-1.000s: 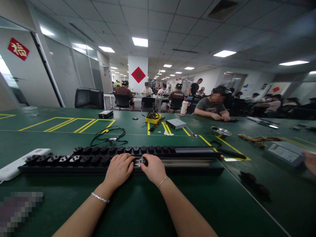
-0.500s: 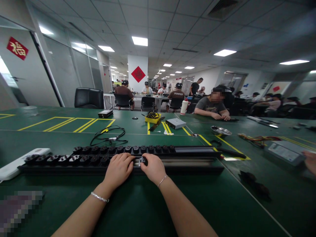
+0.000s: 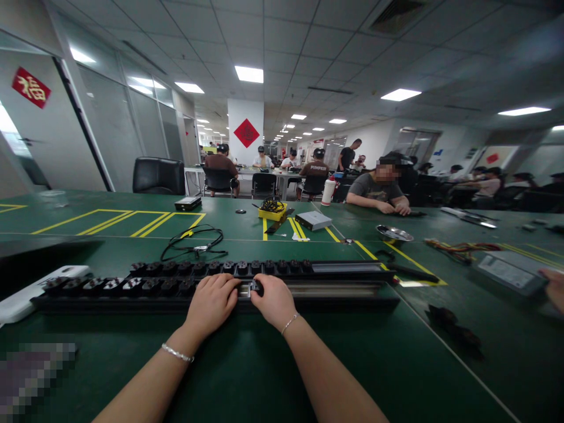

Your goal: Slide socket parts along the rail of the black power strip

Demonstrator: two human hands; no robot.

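Note:
Two long black socket strips lie side by side across the green table; the near strip (image 3: 335, 296) has sockets on its left part and an open metal channel on its right. My left hand (image 3: 212, 302) rests curled over the near strip's middle, fingers bent onto the sockets. My right hand (image 3: 274, 299) sits just to its right, fingers pinched on a small black socket module (image 3: 257, 286) at the end of the fitted row. The far strip (image 3: 247, 268) carries a full row of sockets.
A white power strip (image 3: 26, 294) lies at the left end. Black cable (image 3: 194, 242), a yellow box of wires (image 3: 272, 210) and a grey box (image 3: 314, 220) sit farther back. A metal dish (image 3: 395, 234) and a coloured wire bundle (image 3: 462, 248) lie right. Another person's hand (image 3: 556, 288) shows at the right edge.
Both hands stay in place on the near strip. A dark blurred shape has come in at the far left, above the white power strip.

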